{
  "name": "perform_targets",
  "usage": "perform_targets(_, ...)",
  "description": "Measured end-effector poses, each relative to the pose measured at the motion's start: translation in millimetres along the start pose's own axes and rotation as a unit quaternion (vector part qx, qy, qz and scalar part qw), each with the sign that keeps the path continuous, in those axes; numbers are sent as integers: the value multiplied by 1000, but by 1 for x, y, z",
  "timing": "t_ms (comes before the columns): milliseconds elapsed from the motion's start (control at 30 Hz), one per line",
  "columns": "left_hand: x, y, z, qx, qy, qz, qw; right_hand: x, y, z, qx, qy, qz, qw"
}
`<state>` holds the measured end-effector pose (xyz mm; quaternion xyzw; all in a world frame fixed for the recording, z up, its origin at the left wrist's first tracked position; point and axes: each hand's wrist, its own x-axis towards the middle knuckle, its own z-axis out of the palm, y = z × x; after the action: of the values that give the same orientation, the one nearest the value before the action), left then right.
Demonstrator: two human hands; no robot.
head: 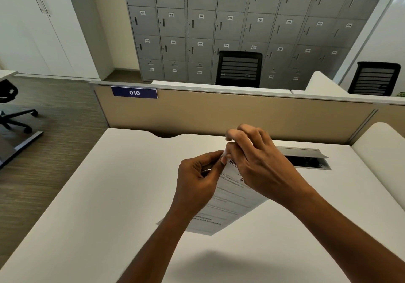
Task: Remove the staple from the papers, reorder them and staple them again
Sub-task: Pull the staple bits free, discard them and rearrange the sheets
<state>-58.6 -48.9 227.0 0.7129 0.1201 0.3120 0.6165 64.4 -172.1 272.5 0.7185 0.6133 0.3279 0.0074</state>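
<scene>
Over the broad white bench [105, 195], the printed white papers [228, 208] are held up at a tilt. The left hand [197, 177] and right hand [258, 164] meet at the top corner, each grip pinched closed on the sheets.

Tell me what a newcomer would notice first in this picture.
First, the left hand and right hand meet mid-frame, both pinching the top corner of the printed white paper sheets over the plain white desk. Behind them, a blue rectangular plaque reading 010 sits on the beige partition. A wall of grey numbered metal lockers fills the background.
</scene>
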Motion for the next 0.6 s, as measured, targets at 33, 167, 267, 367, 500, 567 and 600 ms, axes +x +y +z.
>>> perform_targets(33, 0, 0, 0, -5, -1, -2, 1000, 0, 1, -1, 5, 1, -5, 1000)
perform_targets(167, 0, -2, 2, -8, 7, -7, 1000, -1, 1, -4, 30, 5, -11, 999)
perform_targets(267, 1, -6, 3, -1, 16, -7, 1000, -2, 0, -5, 49, 16, 0, 999)
perform_targets(367, 2, -9, 4, 17, 21, 0, 1000, -4, -1, -4, 54, 17, 11, 998)
perform_targets(500, 4, -11, 4, 54, 30, 23, 998, -11, 1, 4, 44, 26, 16, 999)
perform_targets(567, 5, -10, 4, 69, 32, 36, 997, -14, 2, 7, 44, 29, 19, 998)
perform_targets(600, 5, -9, 4, 75, 30, 42, 996, -15, 2, 7, 43, 29, 20, 998)
